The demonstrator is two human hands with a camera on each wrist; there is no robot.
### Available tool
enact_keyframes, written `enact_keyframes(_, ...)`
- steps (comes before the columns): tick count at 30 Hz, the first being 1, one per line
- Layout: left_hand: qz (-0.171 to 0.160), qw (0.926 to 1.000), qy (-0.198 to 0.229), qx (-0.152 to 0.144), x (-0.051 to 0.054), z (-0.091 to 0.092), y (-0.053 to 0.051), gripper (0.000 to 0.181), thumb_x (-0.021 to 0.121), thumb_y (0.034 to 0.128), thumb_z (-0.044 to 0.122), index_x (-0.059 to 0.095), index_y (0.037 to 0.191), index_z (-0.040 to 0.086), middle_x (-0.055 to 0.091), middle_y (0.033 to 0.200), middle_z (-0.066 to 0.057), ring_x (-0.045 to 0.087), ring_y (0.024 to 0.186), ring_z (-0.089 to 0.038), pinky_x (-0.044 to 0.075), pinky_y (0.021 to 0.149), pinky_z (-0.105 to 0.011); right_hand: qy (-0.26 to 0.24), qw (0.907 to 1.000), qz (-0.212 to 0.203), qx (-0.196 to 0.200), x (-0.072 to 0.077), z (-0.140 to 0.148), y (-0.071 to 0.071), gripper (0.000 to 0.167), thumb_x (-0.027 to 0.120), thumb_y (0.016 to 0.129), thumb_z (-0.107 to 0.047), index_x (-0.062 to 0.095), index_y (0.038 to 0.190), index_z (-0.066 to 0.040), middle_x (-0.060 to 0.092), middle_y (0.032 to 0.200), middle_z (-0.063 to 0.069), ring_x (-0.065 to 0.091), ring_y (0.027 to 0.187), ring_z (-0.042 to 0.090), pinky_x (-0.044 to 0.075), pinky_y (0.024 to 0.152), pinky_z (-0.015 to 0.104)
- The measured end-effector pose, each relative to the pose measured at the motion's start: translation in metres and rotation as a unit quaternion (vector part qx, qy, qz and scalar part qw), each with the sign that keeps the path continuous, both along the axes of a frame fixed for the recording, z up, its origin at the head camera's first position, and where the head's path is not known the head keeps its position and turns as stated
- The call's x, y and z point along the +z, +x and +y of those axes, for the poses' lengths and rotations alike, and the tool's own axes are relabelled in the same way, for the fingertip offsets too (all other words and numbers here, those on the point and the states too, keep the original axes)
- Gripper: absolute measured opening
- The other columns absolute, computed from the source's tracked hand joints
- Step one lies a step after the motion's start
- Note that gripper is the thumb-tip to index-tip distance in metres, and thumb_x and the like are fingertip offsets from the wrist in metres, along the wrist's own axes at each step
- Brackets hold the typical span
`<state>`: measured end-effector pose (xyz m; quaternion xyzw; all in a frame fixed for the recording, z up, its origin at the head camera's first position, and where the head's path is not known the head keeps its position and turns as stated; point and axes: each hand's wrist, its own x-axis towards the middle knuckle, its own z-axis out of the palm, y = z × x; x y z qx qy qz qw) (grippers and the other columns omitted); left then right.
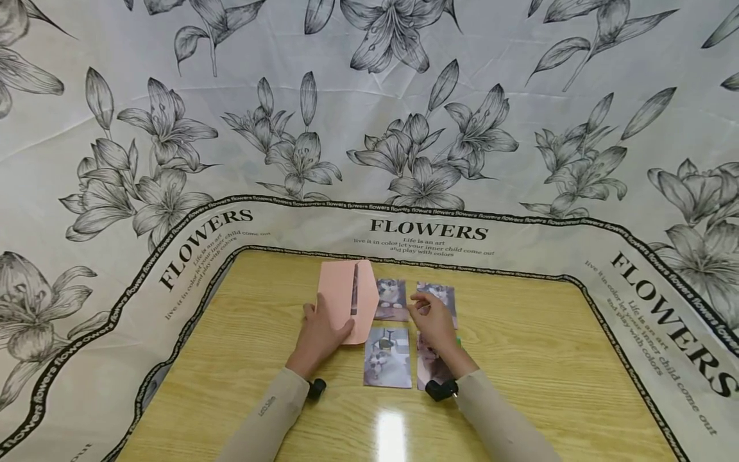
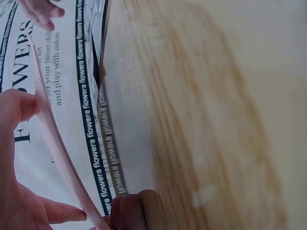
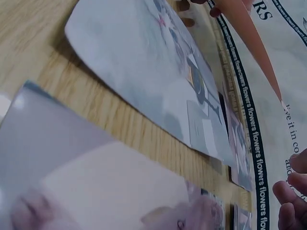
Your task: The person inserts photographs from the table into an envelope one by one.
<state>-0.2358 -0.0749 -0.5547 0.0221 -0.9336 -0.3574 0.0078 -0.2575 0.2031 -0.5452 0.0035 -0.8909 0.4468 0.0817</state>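
Pink paper envelope (image 1: 336,301), raised, pinched edgewise between the thumb and fingers of the left hand (image 1: 319,333); a dark printed insert (image 1: 355,295) shows at its right-facing mouth. Right of this grip, the right hand (image 1: 435,324) hovers, fingers loosely bent, with nothing visible between them. Below and right, four picture cards (image 1: 387,369) lie on the table (image 1: 554,359). Tilting the mouth down could spill the insert.
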Motion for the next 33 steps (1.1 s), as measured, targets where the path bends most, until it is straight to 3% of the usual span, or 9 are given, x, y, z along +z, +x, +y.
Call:
enact_keyframes(9, -0.010, 0.9999, 0.003, -0.001, 0.002, -0.001, 0.000, 0.114, 0.074, 0.0945, 0.056, 0.013, 0.171, -0.002, 0.032, 0.148, -0.036, 0.056, 0.104, -0.043, 0.055, 0.090, -0.054, 0.034, 0.9989, -0.010, -0.030, 0.000, 0.031, 0.001, 0.032, 0.073, 0.102, -0.017, 0.072, 0.130, 0.000, 0.071, 0.107, 0.015, 0.067, 0.088, 0.027, 0.051, 0.068, 0.034)
enact_keyframes(13, -0.016, 0.9999, -0.002, -0.001, 0.001, -0.002, 0.001, 0.114, 0.073, 0.0947, 0.058, 0.012, 0.171, -0.002, 0.032, 0.149, -0.036, 0.057, 0.104, -0.042, 0.055, 0.090, -0.053, 0.046, 0.9980, -0.015, -0.042, -0.003, 0.045, 0.000, 0.034, 0.072, 0.103, -0.017, 0.071, 0.132, 0.002, 0.069, 0.111, 0.018, 0.066, 0.093, 0.031, 0.052, 0.073, 0.039)
enact_keyframes(26, -0.010, 0.9999, -0.001, -0.004, 0.001, -0.001, 0.000, 0.114, 0.074, 0.0942, 0.057, 0.013, 0.170, -0.003, 0.033, 0.146, -0.036, 0.055, 0.102, -0.042, 0.054, 0.089, -0.054, 0.106, 0.9897, -0.065, -0.070, -0.004, 0.075, 0.002, 0.059, 0.076, 0.100, -0.033, 0.060, 0.139, 0.009, 0.063, 0.122, 0.029, 0.062, 0.108, 0.042, 0.052, 0.089, 0.056)
enact_keyframes(33, -0.009, 1.0000, 0.000, -0.001, 0.000, -0.001, 0.000, 0.115, 0.074, 0.0935, 0.058, 0.014, 0.170, -0.002, 0.033, 0.146, -0.036, 0.055, 0.104, -0.042, 0.054, 0.089, -0.054, 0.115, 0.9849, -0.109, -0.069, -0.010, 0.081, 0.001, 0.074, 0.078, 0.097, -0.043, 0.053, 0.137, 0.013, 0.055, 0.131, 0.036, 0.059, 0.112, 0.047, 0.051, 0.093, 0.058)
